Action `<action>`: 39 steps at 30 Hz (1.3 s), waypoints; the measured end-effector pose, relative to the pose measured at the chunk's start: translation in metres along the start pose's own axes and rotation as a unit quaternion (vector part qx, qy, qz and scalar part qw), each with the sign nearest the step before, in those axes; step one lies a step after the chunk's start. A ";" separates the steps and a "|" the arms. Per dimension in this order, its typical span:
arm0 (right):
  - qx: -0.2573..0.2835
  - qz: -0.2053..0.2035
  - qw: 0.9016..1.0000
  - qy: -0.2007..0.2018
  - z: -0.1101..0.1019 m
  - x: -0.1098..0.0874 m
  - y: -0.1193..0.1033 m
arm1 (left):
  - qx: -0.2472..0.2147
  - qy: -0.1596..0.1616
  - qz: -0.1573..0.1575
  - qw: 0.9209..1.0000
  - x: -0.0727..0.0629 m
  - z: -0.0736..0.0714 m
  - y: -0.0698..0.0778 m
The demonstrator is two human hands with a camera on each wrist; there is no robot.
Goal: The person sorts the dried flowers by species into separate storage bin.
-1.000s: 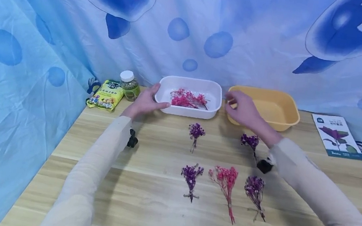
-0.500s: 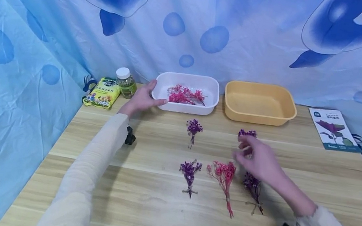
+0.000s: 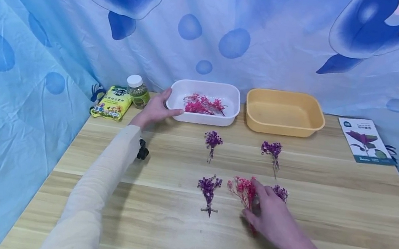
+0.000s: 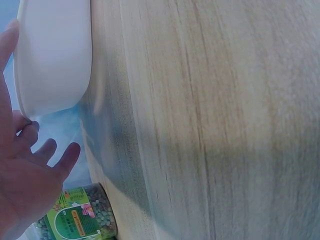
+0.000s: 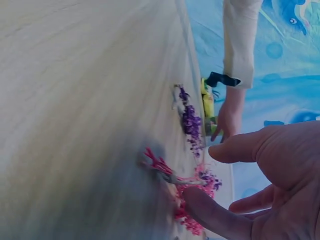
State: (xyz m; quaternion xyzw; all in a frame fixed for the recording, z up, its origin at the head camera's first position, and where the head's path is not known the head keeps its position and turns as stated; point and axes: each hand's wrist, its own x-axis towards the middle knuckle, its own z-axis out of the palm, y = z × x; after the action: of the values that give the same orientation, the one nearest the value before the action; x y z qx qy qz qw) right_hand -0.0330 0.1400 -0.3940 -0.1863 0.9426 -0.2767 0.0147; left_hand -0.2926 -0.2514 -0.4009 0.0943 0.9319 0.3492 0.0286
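Note:
My left hand rests at the left end of the white plastic basin, thumb along its front rim and the other fingers spread by the left corner. Pink dried flowers lie inside that basin. Over a tied pink dried-flower bunch on the table reaches my right hand. Its thumb and fingers stand apart at either side of the bunch's stems and partly hide them. A purple flower bunch shows just behind this hand, its stems covered.
More small purple bunches lie at the left front, left back and right back. A yellow basin stands beside the white one. Far left are a yellow packet and a jar; far right, a printed packet.
My right hand has come from the yellow basin toward me, past the right back purple bunch, down to the pink bunch. The left hand stays at the white basin.

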 end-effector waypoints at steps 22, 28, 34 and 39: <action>-0.062 0.009 0.997 0.046 0.031 0.011 0.003 | 0.007 0.004 0.009 1.000 -0.001 0.000 -0.001; -0.050 0.000 0.996 0.071 0.033 0.012 0.006 | 0.010 0.004 0.008 1.000 0.002 -0.002 0.002; -0.037 -0.010 0.995 0.094 0.030 0.012 0.006 | 0.007 0.007 0.012 1.000 0.004 -0.002 0.003; 0.009 -0.041 0.992 0.116 0.022 0.008 0.006 | 0.011 -0.001 0.005 1.000 0.000 -0.001 0.000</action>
State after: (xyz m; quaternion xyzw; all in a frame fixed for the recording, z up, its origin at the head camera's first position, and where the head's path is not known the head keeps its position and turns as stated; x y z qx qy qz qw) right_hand -0.0401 0.1303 -0.4155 -0.1917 0.9270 -0.3049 -0.1049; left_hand -0.2928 -0.2516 -0.4004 0.0997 0.9353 0.3385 0.0268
